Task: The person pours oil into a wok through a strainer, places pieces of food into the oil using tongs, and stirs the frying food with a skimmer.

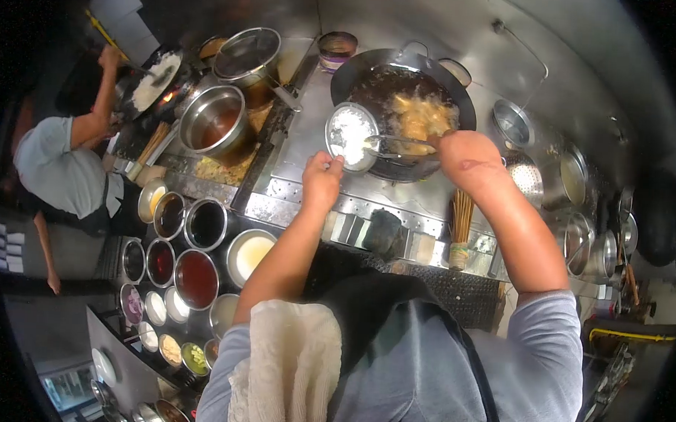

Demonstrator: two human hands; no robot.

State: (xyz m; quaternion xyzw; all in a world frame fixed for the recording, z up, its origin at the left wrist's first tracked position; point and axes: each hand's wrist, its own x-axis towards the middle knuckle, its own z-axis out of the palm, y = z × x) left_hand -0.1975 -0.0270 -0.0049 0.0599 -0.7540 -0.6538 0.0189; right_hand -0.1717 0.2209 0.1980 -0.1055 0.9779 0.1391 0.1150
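Observation:
My left hand (323, 179) grips the near rim of a round metal bowl (330, 146) with white, powdery stuff (351, 130) in it. The bowl is tilted beside the left edge of a large dark wok (464, 104). Golden pieces of food (423, 117) bubble in the wok's dark oil (387, 86). My right hand (466, 152), over the wok's right rim, is closed around what look like metal tongs (400, 144). They reach left across the wok, and their tips are at the bowl's right side. I cannot make out anything between the tips.
Left of the wok stand pots (216, 125) and a strainer (247, 55). Bowls of sauces (196, 279) fill the lower left. A bamboo brush (460, 226) stands at the stove's front edge. A co-worker (68, 161) handles another wok (155, 85). Pans and a perforated ladle (524, 176) sit right.

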